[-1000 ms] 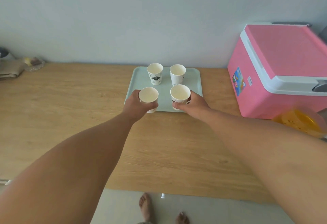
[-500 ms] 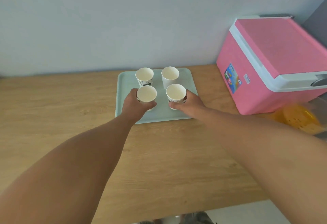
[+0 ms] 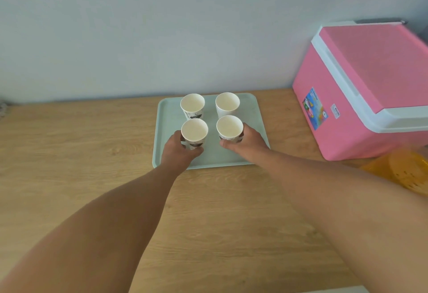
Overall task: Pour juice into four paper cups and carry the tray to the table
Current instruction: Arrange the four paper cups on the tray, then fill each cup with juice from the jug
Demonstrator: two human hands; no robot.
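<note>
A pale green tray (image 3: 254,116) lies on the wooden counter near the wall. Several white paper cups stand upright on it in a square, all looking empty. My left hand (image 3: 177,151) is wrapped around the near left cup (image 3: 194,131). My right hand (image 3: 246,141) grips the near right cup (image 3: 229,128). The far left cup (image 3: 192,105) and the far right cup (image 3: 227,103) stand free behind them. No juice container shows plainly.
A pink cooler box (image 3: 368,89) with a white-rimmed lid sits on the counter to the right of the tray. An orange plastic object (image 3: 404,170), blurred, lies by the cooler's near corner. The wooden counter (image 3: 81,144) stretches left and toward me.
The camera has tilted up and shifted, so the tray sits lower in view. Both hands still hold the two near cups, which stay in place on the tray.
</note>
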